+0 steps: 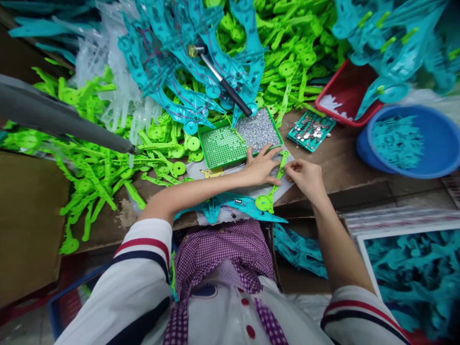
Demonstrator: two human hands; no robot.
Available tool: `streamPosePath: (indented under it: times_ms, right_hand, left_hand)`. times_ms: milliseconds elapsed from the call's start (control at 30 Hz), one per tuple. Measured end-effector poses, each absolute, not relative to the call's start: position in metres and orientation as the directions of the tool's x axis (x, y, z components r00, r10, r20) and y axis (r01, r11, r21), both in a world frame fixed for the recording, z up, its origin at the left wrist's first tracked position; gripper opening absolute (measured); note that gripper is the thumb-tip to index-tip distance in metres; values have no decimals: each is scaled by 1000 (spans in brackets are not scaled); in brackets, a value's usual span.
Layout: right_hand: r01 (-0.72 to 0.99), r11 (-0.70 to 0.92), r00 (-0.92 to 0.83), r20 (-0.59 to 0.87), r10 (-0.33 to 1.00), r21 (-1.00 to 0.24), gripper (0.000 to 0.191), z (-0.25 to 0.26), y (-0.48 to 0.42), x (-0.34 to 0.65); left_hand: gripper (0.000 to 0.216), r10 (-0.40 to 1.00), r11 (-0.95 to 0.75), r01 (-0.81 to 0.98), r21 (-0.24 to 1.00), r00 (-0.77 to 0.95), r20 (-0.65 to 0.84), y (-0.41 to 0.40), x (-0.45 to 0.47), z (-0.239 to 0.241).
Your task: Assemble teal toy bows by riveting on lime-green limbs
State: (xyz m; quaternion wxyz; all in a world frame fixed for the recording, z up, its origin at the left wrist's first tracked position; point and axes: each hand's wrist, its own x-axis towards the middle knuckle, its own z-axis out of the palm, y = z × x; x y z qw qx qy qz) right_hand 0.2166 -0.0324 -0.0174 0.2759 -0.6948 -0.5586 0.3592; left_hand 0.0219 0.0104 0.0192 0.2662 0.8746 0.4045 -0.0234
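Observation:
My left hand point(261, 167) is spread with its fingers apart, its fingertips beside a lime-green plastic arm piece point(276, 184) with a round disc end. My right hand point(305, 176) is closed in a pinch at the other side of that piece; whatever it holds is too small to make out. Under my left forearm lies a turquoise plastic shell point(247, 207) with a small metal spring-like part on it. A green basket point(219, 146) just beyond my left hand holds many small silvery metal pieces point(258, 128).
A hammer point(224, 81) lies on turquoise shells point(168, 86) at the back. Lime-green parts point(97, 177) heap on the left. To the right are a turquoise tray point(300, 139) of small discs, a red bin point(341, 98) and a blue bucket point(436, 148). A grey pole point(64, 115) juts in.

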Motion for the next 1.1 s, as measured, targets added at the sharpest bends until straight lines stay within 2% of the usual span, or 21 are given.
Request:
streamPosePath:
  times_ms: [100,200,300,400,533,633,733,967,1100]
  right_hand:
    - [521,-108,58,-91,994,-847,32,-21,-38,225]
    - [649,79,-32,77,997,-757,25,-20,-42,227]
    - [719,151,-77,139,987,-678,20,-16,-44,222]
    - [684,97,-12,122,992,-723,21,-14,-46,217]
    - [479,-49,94,-5,996,-876,29,-15,-47,215]
    - [355,-95,113,-59,992,-930,32,-18,-47,213]
    - [249,-132,140,-99,985,-959,36,-22,-47,212]
    - [118,-154,207,-128,970,-981,39,-30,-47,211]
    - [104,-173,183,-152,971,-979,41,-32,-46,212]
  left_hand:
    - [58,693,-528,718,454,673,-257,10,22,19]
    - [58,686,-540,709,454,683,-251,10,21,20]
    - [58,690,-546,707,449,684,-237,10,21,18]
    - [57,693,-548,703,453,685,-225,10,20,17]
    - [53,697,-544,683,488,692,-191,7,18,18]
    - [40,760,-492,698,520,636,-135,4,19,22]
    - [23,782,-495,692,525,619,-78,5,20,24]
    - [20,763,-499,659,563,642,-75,8,23,22]
    - [16,762,-525,666,529,645,-56,8,22,18]
